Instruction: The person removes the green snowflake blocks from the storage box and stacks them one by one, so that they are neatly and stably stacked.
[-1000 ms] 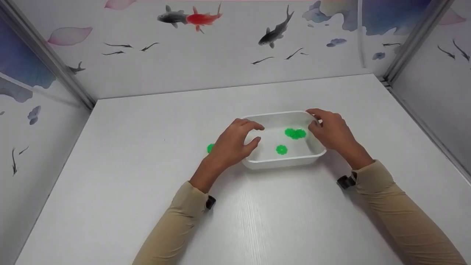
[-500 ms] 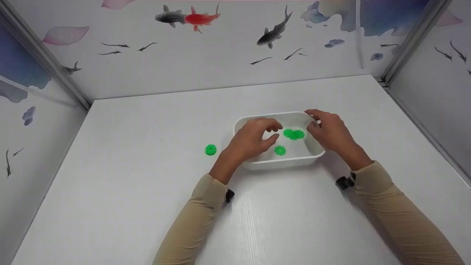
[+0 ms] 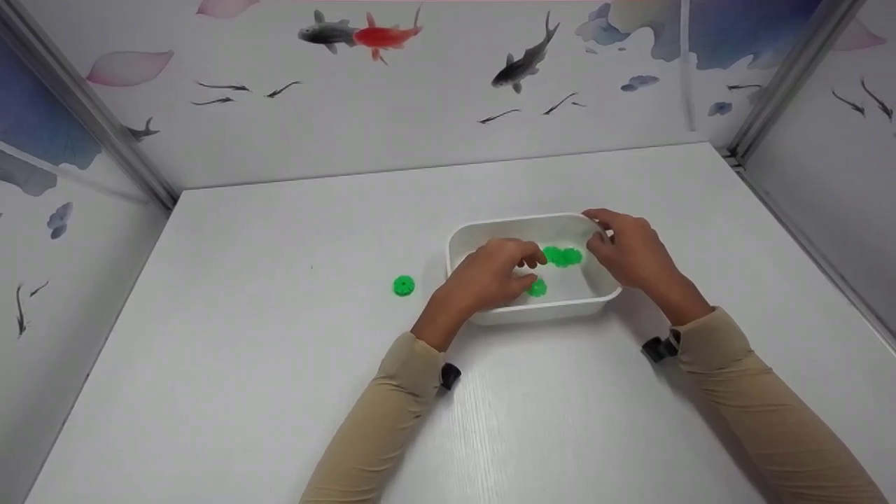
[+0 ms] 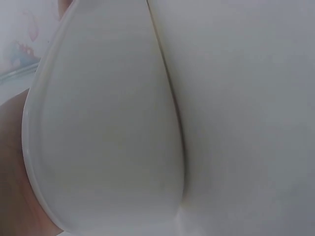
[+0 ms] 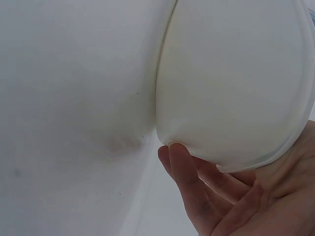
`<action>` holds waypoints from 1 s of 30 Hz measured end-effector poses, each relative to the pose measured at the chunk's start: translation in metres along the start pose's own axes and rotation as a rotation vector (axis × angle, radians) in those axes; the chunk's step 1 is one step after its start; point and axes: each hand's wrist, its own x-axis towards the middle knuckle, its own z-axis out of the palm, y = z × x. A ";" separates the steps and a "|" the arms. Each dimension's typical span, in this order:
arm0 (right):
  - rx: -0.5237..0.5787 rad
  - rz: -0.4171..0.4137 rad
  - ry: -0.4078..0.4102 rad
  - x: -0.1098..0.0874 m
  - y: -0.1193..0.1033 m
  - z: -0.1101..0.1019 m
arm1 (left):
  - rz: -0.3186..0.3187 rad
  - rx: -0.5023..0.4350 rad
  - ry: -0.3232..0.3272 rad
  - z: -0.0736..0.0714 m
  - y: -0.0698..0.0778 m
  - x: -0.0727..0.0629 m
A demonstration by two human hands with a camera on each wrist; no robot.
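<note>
No text, label, brand, number or sign can be read: none on the tub around the fingers of the left hand, the green discs near them, or the wall beyond.

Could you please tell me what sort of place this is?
Probably a partitioned work booth: a flat white wood-grained tabletop, upright white wall panels printed with fish, and straight grey metal corner posts.

White tray upright, green scalloped discs inside, lone disc outside.
</note>
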 end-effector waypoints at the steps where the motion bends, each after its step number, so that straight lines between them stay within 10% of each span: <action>1: 0.000 0.001 -0.002 0.000 0.000 0.000 | 0.000 0.000 -0.015 0.001 0.000 0.000; 12: 0.005 -0.023 0.012 -0.002 -0.001 -0.001 | 0.017 0.023 -0.145 0.003 0.001 0.006; 30: 0.001 -0.001 -0.007 -0.001 -0.002 0.000 | 0.026 0.065 -0.130 0.006 0.001 0.006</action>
